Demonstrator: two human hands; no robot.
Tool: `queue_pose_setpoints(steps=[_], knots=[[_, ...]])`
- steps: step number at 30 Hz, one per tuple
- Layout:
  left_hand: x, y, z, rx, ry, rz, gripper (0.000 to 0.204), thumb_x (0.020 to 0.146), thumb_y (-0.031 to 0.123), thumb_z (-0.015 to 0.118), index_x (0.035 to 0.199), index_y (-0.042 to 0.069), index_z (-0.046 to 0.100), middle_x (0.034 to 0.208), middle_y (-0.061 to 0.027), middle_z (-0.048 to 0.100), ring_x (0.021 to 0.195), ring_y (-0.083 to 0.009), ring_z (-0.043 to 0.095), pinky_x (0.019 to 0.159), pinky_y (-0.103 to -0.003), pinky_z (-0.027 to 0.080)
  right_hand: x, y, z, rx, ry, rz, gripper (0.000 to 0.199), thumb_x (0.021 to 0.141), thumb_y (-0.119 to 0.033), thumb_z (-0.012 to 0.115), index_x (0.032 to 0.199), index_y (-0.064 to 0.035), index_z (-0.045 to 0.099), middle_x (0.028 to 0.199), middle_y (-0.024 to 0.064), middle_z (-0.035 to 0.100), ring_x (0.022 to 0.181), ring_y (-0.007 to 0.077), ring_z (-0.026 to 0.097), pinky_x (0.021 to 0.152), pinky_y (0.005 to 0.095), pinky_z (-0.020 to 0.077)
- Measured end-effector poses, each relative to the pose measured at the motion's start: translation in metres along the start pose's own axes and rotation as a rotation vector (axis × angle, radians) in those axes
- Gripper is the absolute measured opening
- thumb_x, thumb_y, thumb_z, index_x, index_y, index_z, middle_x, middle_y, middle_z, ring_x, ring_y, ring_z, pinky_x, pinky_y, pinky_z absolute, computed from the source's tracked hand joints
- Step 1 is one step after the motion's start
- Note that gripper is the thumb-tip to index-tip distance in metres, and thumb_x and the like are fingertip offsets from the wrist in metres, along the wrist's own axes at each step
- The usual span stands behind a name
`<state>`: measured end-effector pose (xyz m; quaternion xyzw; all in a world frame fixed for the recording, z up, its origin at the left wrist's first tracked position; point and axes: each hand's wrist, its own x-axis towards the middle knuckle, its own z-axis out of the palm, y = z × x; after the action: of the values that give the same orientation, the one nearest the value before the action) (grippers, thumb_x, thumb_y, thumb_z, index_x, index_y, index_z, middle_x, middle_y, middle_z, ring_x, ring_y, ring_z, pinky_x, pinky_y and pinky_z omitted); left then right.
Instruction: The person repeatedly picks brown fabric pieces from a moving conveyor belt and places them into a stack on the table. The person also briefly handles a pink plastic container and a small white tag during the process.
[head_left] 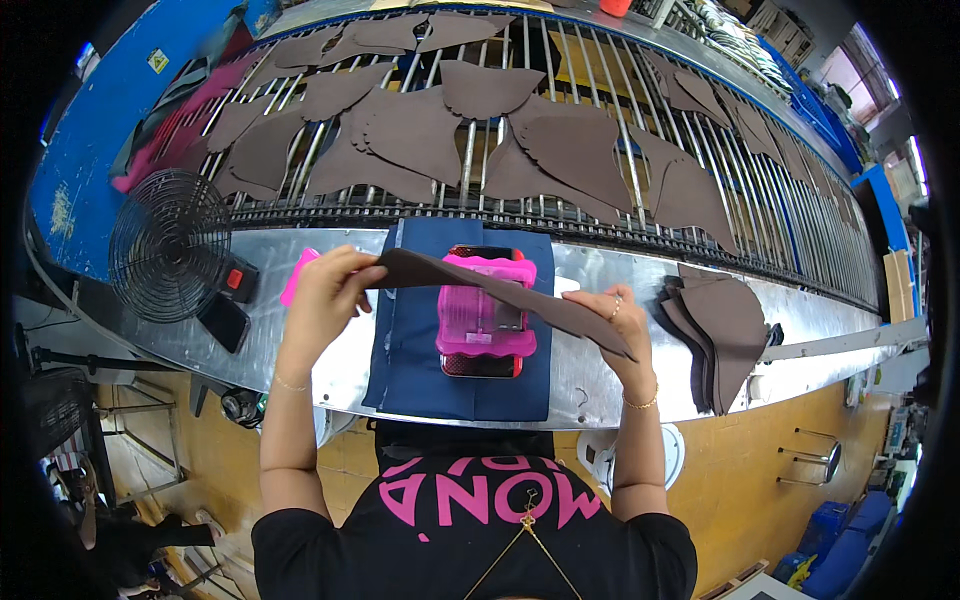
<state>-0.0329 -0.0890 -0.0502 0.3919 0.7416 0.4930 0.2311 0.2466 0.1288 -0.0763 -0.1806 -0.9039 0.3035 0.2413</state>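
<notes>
A brown, flexible cut piece (545,308) with a wavy edge is stretched between my hands above the bench, tilted down to the right. My left hand (332,285) pinches its left end between thumb and fingers. The right end is gripped by my right hand (618,325), partly behind the piece. Below it, a pink plastic object with scalloped edges (487,345) lies over a black-and-red item (480,367); the held piece hides part of both. Under these is a dark blue cloth (405,385). Right of my right hand sits a stack of similar brown pieces (728,320).
Beyond the metal bench (590,385) runs a rack of metal bars (480,150) carrying many brown pieces (405,130). A black wire fan (170,245), a dark phone-like slab (225,322) and a pink item (298,275) are at left. A metal arm (850,338) crosses the bench's right end.
</notes>
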Motion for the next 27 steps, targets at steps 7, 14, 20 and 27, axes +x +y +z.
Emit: queue_pose_setpoints(steps=[7, 14, 20, 27], knots=[[0.035, 0.033, 0.064, 0.301, -0.152, 0.472, 0.012, 0.076, 0.008, 0.072, 0.086, 0.002, 0.068, 0.077, -0.0081, 0.054, 0.069, -0.0229, 0.056, 0.060, -0.031, 0.044, -0.091, 0.048, -0.016, 0.126, 0.233, 0.362, 0.025, 0.078, 0.004, 0.062, 0.099, -0.0066, 0.072, 0.088, 0.0089, 0.072, 0.066, 0.0190, 0.054, 0.069, 0.0289, 0.0451], [0.073, 0.056, 0.131, 0.460, -0.376, 0.835, 0.007, 0.074, 0.014, 0.072, 0.077, 0.008, 0.070, 0.090, -0.0078, 0.050, 0.090, -0.0269, 0.050, 0.073, -0.038, 0.042, -0.151, 0.055, -0.096, 0.020, 0.071, 0.734, 0.016, 0.084, -0.009, 0.071, 0.077, 0.0027, 0.063, 0.070, 0.0024, 0.061, 0.061, 0.0093, 0.046, 0.056, 0.0243, 0.0386], [0.136, 0.143, 0.180, 0.296, -0.031, 1.188, 0.006, 0.075, 0.008, 0.066, 0.079, 0.009, 0.070, 0.099, -0.0086, 0.051, 0.096, -0.0285, 0.049, 0.084, -0.040, 0.040, -0.126, 0.052, -0.126, 0.143, 0.784, 0.469, 0.024, 0.092, -0.016, 0.064, 0.108, 0.0007, 0.060, 0.079, -0.0012, 0.061, 0.064, 0.0052, 0.053, 0.054, 0.0194, 0.0428], [0.185, 0.190, 0.195, 0.437, 0.217, 1.271, 0.030, 0.079, 0.026, 0.069, 0.108, 0.018, 0.065, 0.122, -0.0122, 0.046, 0.113, -0.0326, 0.046, 0.094, -0.044, 0.039, -0.046, 0.087, -0.106, 0.565, 0.787, 0.609, 0.018, 0.093, -0.017, 0.062, 0.098, -0.0015, 0.055, 0.070, 0.0003, 0.056, 0.049, 0.0073, 0.052, 0.044, 0.0201, 0.0435]])
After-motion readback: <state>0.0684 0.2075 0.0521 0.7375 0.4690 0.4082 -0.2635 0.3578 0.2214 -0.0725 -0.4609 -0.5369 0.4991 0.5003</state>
